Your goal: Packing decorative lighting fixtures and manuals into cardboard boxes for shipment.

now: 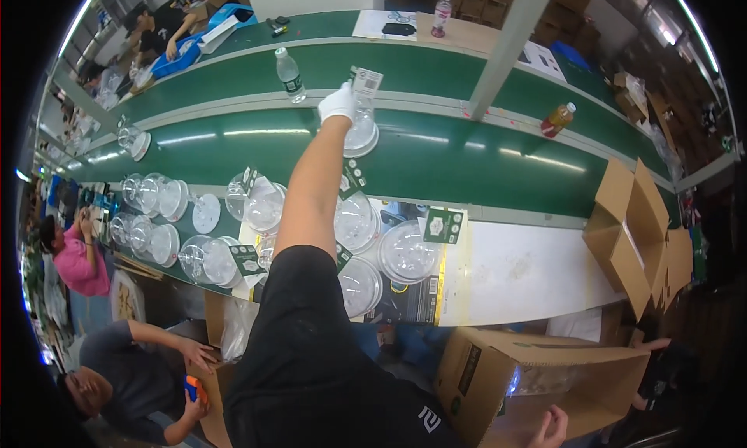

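Note:
My left hand (339, 104), in a white glove, reaches far forward over the green bench. Its fingers are closed at the top of a clear plastic domed container (362, 137) with a pale round base. A printed card tag (366, 82) sticks up beside the fingers. Low at the right, my right hand (551, 429) is bare, its fingers slightly bent and apart, holding nothing I can see; the frame's edge cuts it off. Several similar domed containers, such as the clear dome (408, 250) with a green card tag (443, 225), stand nearer me around my forearm.
A water bottle (290, 76) stands left of my gloved hand, an amber drink bottle (558, 120) far right. Open cardboard boxes sit at the right (634, 222) and lower right (475, 386). At lower left a co-worker (124, 386) holds an orange-and-blue tape dispenser (194, 389) against a carton.

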A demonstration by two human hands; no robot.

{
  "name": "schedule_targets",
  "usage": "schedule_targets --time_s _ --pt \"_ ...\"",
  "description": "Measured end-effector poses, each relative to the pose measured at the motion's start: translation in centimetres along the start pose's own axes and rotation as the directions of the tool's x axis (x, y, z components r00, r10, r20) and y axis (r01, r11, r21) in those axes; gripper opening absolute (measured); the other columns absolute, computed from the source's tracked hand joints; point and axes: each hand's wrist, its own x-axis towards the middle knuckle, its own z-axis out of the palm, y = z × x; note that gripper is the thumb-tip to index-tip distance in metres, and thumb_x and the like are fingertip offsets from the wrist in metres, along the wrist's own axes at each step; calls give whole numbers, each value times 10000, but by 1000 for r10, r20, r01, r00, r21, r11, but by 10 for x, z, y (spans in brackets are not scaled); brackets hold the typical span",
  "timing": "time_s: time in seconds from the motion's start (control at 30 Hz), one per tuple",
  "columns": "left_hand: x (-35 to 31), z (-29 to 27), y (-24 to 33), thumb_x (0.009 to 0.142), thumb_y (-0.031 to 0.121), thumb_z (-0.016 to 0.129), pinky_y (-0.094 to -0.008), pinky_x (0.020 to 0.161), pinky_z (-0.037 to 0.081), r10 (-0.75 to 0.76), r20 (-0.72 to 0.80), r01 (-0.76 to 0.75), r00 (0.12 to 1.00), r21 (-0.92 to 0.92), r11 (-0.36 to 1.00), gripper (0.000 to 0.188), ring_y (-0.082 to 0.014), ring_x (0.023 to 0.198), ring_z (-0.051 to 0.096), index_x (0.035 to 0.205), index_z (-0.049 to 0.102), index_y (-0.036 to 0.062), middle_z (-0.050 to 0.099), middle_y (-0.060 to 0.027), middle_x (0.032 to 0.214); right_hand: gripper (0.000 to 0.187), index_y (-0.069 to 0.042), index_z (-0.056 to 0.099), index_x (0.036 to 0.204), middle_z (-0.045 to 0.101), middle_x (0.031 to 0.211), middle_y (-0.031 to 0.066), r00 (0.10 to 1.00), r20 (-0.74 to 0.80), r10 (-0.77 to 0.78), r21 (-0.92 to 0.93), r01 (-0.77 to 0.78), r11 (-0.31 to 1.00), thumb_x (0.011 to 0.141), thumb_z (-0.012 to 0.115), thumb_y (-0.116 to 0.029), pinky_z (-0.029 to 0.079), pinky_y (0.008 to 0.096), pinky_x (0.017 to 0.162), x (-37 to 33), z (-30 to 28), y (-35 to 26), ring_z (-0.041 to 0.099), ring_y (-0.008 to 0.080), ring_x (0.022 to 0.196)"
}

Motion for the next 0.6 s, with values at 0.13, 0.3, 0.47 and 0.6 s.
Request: schedule_targets --time_s 0.13,0.3,0.47,0.6 --pt "-8 -4 15 1014 267 373 -545 838 529 133 -38 -135 990 -57 989 304 -431 999 676 1137 578 78 698 -255 1046 218 8 684 1106 700 1076 161 996 90 -1 -50 5 999 980 633 -162 491 360 937 2 0 -6 653 281 1018" --pt "-40 -74 76 976 236 459 -517 778 546 437 -97 -446 894 -99 890 312 -408 940 683 1246 550 110 703 -214 1019 230 11 684 1107 698 1057 153 993 116 5 -28 -2 1000 984 634 -177 486 352 939 6 -3 -1 650 263 1016" --pt "-144 -192 140 894 214 575 -473 679 568 687 -468 -788 557 -34 615 263 -378 794 695 1138 566 116 708 -160 919 275 26 586 1266 628 1239 128 986 166 3 446 -77 892 1047 506 -120 458 321 980 28 -18 -6 592 233 1142" --pt "-234 -271 198 843 224 640 -450 656 564 745 -534 -881 400 0 472 255 -345 787 699 1071 581 126 690 -138 840 285 -14 596 1285 638 1246 140 989 144 -44 858 -102 503 1038 509 -128 476 377 981 72 -6 -25 616 274 1145"
